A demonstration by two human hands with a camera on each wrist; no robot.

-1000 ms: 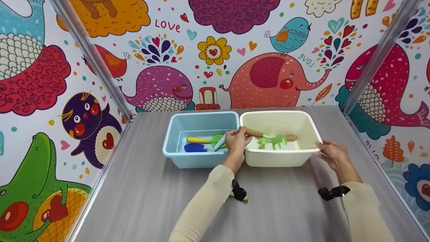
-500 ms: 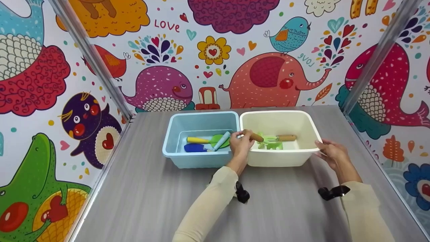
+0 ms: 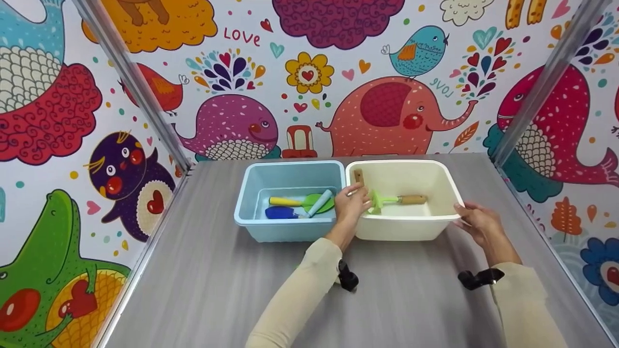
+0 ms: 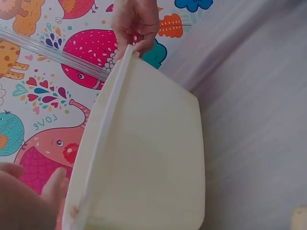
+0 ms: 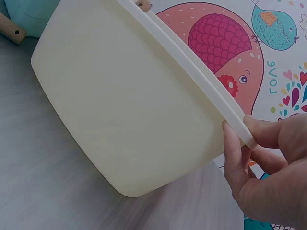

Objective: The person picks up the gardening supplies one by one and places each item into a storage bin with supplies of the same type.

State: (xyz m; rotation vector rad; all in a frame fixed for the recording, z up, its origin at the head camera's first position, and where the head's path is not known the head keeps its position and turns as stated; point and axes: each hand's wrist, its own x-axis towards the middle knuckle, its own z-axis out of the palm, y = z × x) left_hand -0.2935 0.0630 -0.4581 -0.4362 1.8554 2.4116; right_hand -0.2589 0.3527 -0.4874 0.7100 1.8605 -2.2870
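In the head view my left hand [image 3: 350,208] is at the left end of the cream bin [image 3: 406,230]. Its fingertips pinch a garden hand rake by the wooden handle [image 3: 358,177], which points toward the back wall; the hand hides much of the rake. Beside it in the bin lies another green garden tool with a wooden handle [image 3: 412,199], its head partly hidden. My right hand [image 3: 479,222] grips the bin's right rim; the right wrist view shows thumb and fingers [image 5: 271,158] on either side of that rim.
A light blue bin [image 3: 285,231] touches the cream bin's left side. It holds a green trowel with a yellow handle [image 3: 284,201] and a blue-bladed tool [image 3: 281,212]. Near it on the table, a wooden handle [image 5: 12,29] shows in the right wrist view.
The rake's handle has swung from pointing right to pointing toward the back wall. My left hand has shifted slightly right over the cream bin. My right hand keeps its place on the rim.
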